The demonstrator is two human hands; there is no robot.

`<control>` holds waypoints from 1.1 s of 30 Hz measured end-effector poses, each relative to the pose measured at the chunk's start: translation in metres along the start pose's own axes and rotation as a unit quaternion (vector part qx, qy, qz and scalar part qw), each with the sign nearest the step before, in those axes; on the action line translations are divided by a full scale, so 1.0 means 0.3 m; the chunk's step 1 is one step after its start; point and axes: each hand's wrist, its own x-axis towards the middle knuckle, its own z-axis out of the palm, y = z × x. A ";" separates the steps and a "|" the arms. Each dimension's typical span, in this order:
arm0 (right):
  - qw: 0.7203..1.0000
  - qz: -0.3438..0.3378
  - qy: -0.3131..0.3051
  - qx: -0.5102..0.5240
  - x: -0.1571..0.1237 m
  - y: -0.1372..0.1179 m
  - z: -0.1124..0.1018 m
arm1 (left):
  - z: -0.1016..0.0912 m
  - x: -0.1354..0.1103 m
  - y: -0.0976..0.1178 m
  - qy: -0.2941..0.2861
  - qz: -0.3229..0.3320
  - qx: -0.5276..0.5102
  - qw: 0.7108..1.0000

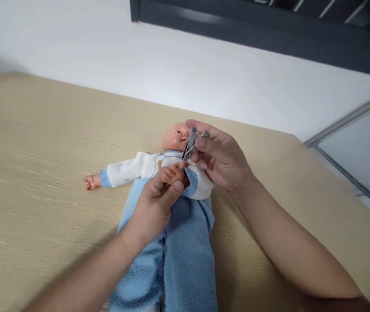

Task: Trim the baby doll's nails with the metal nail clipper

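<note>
The left hand (159,197) is pinching the small plastic doll's hand (171,174) in its fingers, while the right hand (219,156) is gripping silver metal nail clippers (189,144) just above it, the blue-clad baby doll (168,208) lying on the light wooden tabletop (42,173).

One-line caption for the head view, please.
Left hand pinches a doll's hand while the right hand holds a nail clipper at its fingertips, on a wooden table.

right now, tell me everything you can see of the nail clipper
The nail clipper is small, silvery and metal by its look, with its lever raised off the body. It is tilted in the air, cutting end down at the doll's hand, which the left hand holds. The right hand pinches its upper end. Whether its blades touch the doll's hand is unclear.
</note>
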 end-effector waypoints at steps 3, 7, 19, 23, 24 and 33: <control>1.000 0.009 -0.014 0.010 0.008 0.012 -0.029 | -0.006 0.007 0.002 -0.004 -0.017 -0.032 0.999; 0.999 -0.002 -0.027 0.024 0.005 0.014 -0.031 | 0.001 0.006 -0.003 0.022 -0.037 -0.057 0.997; 1.000 0.004 0.002 0.031 0.015 0.045 -0.036 | 0.017 0.004 -0.005 0.081 -0.042 -0.041 0.995; 0.999 0.001 -0.026 0.036 0.018 0.052 -0.040 | 0.030 0.000 -0.002 0.113 -0.028 -0.030 0.993; 0.999 0.001 -0.028 0.033 0.017 0.052 -0.039 | 0.031 -0.001 -0.003 0.118 -0.024 -0.031 0.992; 1.000 -0.003 0.002 0.029 0.011 0.052 -0.021 | 0.021 0.002 -0.019 0.121 -0.025 -0.129 0.984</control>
